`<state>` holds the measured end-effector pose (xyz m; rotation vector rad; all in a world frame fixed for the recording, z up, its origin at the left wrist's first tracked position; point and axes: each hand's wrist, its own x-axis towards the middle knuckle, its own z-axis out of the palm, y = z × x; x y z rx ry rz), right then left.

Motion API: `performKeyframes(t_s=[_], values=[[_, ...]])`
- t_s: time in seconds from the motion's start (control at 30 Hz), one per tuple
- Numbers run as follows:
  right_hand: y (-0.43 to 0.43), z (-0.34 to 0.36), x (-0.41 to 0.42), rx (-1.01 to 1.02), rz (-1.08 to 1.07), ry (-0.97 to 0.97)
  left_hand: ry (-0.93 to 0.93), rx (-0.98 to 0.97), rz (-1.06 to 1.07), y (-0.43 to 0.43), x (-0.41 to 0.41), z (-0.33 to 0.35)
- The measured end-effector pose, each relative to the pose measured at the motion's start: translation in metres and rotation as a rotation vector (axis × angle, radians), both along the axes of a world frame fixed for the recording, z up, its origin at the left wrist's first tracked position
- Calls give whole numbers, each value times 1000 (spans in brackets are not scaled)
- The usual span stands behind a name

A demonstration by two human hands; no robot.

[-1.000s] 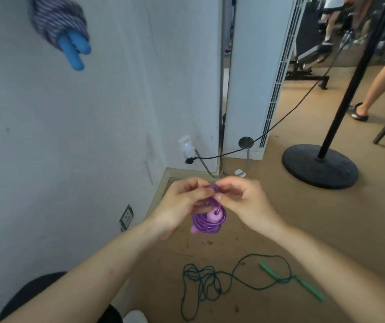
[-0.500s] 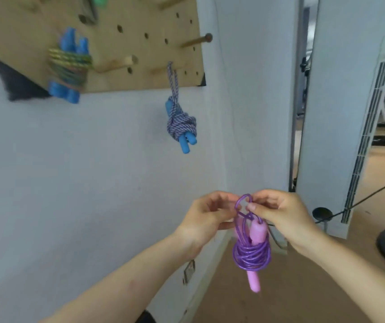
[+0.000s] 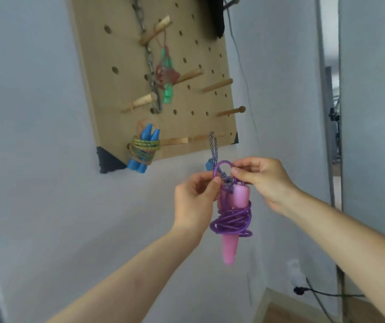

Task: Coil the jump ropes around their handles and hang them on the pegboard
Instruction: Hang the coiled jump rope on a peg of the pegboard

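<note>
This looks like the storage corner of a gym or exercise room. A wooden pegboard (image 3: pixel 121 89) is fixed to a plain white wall (image 3: pixel 35 113) and studded with wooden pegs (image 3: pixel 217 85). Coiled skipping gear hangs from it: a blue-handled jump rope (image 3: pixel 143 145) and a green-handled jump rope (image 3: pixel 167 92), with a metal chain (image 3: pixel 150 66) beside the green one. A purple jump rope (image 3: pixel 232 221) is held up just below the board. Low on the wall sits a black plug (image 3: pixel 300 290) with its cable, above a brown floor (image 3: pixel 280 313).
</note>
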<state>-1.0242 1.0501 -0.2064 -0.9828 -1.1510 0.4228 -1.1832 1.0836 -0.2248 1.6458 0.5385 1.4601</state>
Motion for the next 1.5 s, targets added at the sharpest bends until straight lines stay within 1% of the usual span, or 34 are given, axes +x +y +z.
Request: performKeyframes(t_s=[0.2,0.3,0.43,0.63,0.83,0.97,1.03,1.1,1.17,1.23,1.27,1.33,1.4,1.5], values=[[28,45,-27,42,66,90,-185,56,248,17,-14,39],[40,58,-38,29,103,131,-239,80,351,30,-17,48],[56,67,-47,-12,121,167,-275,86,423,41,-18,57],[69,71,-54,-65,145,140,-235,90,505,59,-25,65],[82,52,-58,-101,149,76,-69,163,527,62,-36,60],[73,37,-61,-43,176,42,23,237,484,50,-46,44],[62,27,-58,-4,121,-4,37,277,430,38,-50,31],[45,11,-52,32,9,-150,76,357,369,25,-53,14],[22,-15,-45,40,-101,-353,140,455,288,15,-55,-7],[-5,-47,-35,11,-183,-509,249,542,212,7,-55,-29],[-20,-63,-29,-7,-207,-553,308,556,175,4,-54,-41],[-47,-97,-14,-47,-241,-570,411,501,59,-1,-49,-69],[-66,-135,5,-101,-280,-529,516,419,-65,-8,-36,-102],[-89,-201,36,-259,-333,-469,681,323,-196,-15,-8,-163]])
